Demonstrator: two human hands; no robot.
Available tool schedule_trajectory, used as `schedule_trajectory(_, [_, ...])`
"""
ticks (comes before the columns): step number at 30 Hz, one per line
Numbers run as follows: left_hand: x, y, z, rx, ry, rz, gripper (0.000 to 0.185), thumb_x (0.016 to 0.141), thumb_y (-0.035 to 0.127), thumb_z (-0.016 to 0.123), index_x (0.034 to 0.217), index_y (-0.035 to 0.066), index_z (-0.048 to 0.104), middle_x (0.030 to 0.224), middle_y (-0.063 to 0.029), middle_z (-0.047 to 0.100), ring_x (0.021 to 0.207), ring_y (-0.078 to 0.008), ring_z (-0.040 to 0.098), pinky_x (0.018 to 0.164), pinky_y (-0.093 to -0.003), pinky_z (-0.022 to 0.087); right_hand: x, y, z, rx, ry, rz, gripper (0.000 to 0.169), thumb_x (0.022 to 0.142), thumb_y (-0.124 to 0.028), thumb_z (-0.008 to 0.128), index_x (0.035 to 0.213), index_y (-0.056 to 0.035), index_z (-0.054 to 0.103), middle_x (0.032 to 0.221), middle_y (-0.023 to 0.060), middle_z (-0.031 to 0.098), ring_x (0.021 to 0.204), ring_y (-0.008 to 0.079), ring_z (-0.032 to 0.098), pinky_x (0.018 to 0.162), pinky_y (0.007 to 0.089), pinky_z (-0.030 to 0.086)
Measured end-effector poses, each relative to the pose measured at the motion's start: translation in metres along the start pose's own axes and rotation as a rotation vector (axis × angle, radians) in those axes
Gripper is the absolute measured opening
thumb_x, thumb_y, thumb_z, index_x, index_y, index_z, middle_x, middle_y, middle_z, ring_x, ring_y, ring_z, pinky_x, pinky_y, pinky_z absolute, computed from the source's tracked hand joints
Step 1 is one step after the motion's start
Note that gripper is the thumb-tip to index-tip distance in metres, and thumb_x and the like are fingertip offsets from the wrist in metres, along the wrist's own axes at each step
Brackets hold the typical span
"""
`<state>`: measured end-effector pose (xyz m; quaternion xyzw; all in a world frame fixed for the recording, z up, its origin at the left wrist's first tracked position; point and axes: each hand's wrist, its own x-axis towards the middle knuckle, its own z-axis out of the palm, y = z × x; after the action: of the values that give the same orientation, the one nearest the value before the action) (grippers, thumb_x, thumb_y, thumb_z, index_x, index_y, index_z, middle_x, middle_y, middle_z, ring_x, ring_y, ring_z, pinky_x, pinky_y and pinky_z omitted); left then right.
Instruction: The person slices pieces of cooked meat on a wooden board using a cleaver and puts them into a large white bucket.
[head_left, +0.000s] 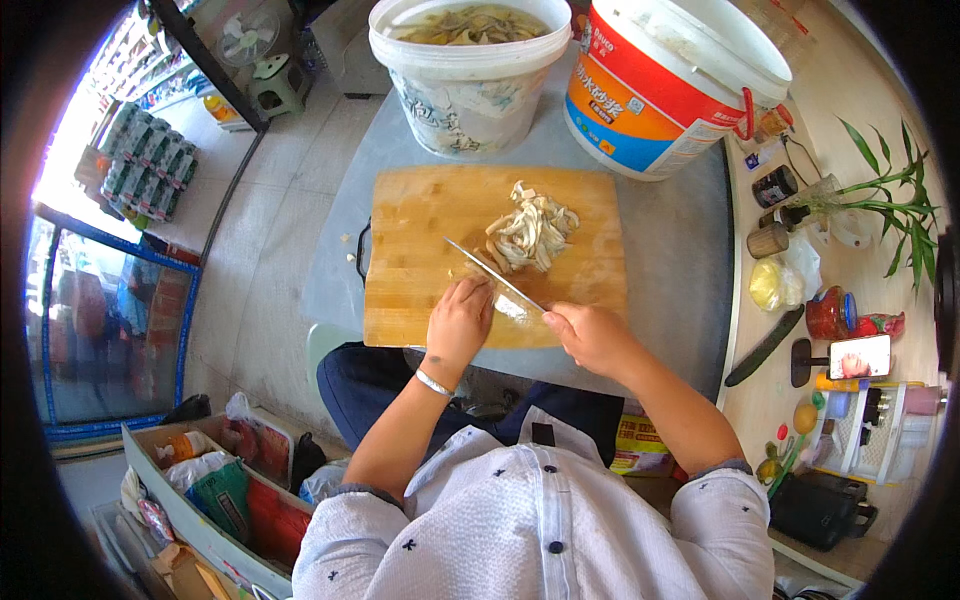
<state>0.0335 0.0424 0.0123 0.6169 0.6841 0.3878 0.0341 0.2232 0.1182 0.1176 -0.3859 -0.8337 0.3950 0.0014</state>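
My right hand (589, 335) grips the handle of a kitchen knife (499, 277), its blade angled up and left across a wooden cutting board (420, 217). Close against the blade, my left hand (461, 311) has its fingers bent down over a pale piece of mushroom (480, 272), mostly hidden by the fingers and the knife. Beyond the blade lies a pile of sliced mushrooms (536, 229), whitish and in thin strips. A few small crumbs are scattered on the board near my left fingers. A wet, shiny patch shows beside the knife.
Behind the board stand a white bucket (469, 112) with mushroom pieces in liquid and a red, orange and blue printed bucket (645, 97). On the right counter lie a cucumber (765, 345), jars, a phone (860, 356) on a stand and a leafy plant (892, 195). A drawer (202, 517) sits lower left.
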Motion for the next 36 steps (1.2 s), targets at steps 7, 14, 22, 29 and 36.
schedule_trajectory(7, [0.0, 0.003, -0.003, 0.043, -0.03, -0.014, 0.015, 0.08, 0.006, 0.061, 0.095, 0.005, 0.064, 0.102, -0.0067, 0.062, 0.092, -0.0278, 0.059, 0.077, -0.0369, 0.051, -0.006, 0.002, -0.007, -0.023, -0.06, -0.009, 0.033, 0.095, -0.032, 0.047, 0.094, -0.0032, 0.063, 0.078, 0.0224, 0.063, 0.074, 0.0416, 0.061, 0.065, 0.049, 0.046])
schedule_trajectory(14, [0.002, 0.003, -0.003, 0.033, -0.024, -0.001, 0.015, 0.08, 0.005, 0.061, 0.095, 0.005, 0.064, 0.102, -0.0069, 0.062, 0.092, -0.0272, 0.059, 0.077, -0.0367, 0.051, -0.005, 0.003, -0.014, 0.021, -0.086, 0.002, 0.034, 0.095, -0.033, 0.046, 0.096, -0.004, 0.063, 0.078, 0.0213, 0.064, 0.073, 0.0404, 0.061, 0.065, 0.0475, 0.046])
schedule_trajectory(22, [0.001, 0.002, -0.002, 0.046, -0.041, -0.012, 0.016, 0.08, 0.005, 0.061, 0.096, 0.005, 0.064, 0.103, -0.0075, 0.062, 0.093, -0.0273, 0.059, 0.078, -0.0368, 0.051, 0.003, 0.0, -0.029, 0.036, -0.193, 0.044, 0.035, 0.095, -0.035, 0.046, 0.093, -0.0041, 0.063, 0.072, 0.0195, 0.062, 0.068, 0.0371, 0.061, 0.063, 0.045, 0.047])
schedule_trajectory(29, [0.003, 0.003, -0.001, 0.014, -0.031, -0.007, 0.015, 0.08, 0.005, 0.061, 0.094, 0.005, 0.064, 0.101, -0.0071, 0.063, 0.092, -0.0278, 0.06, 0.078, -0.037, 0.051, 0.029, 0.006, -0.016, 0.092, -0.2, -0.001, 0.035, 0.098, -0.033, 0.044, 0.091, -0.0027, 0.06, 0.058, 0.0064, 0.055, 0.047, 0.0175, 0.054, 0.049, 0.033, 0.045])
schedule_trajectory(36, [0.01, -0.014, 0.001, -0.023, 0.087, 0.147, 0.016, 0.072, -0.003, 0.062, 0.085, 0.005, 0.065, 0.102, -0.0083, 0.065, 0.092, -0.0291, 0.06, 0.079, -0.0388, 0.049, 0.018, 0.016, -0.014, 0.335, 0.091, 0.06, 0.04, 0.099, -0.035, 0.043, 0.076, -0.0033, 0.053, 0.054, 0.0036, 0.053, 0.044, 0.0142, 0.054, 0.044, 0.0306, 0.041])
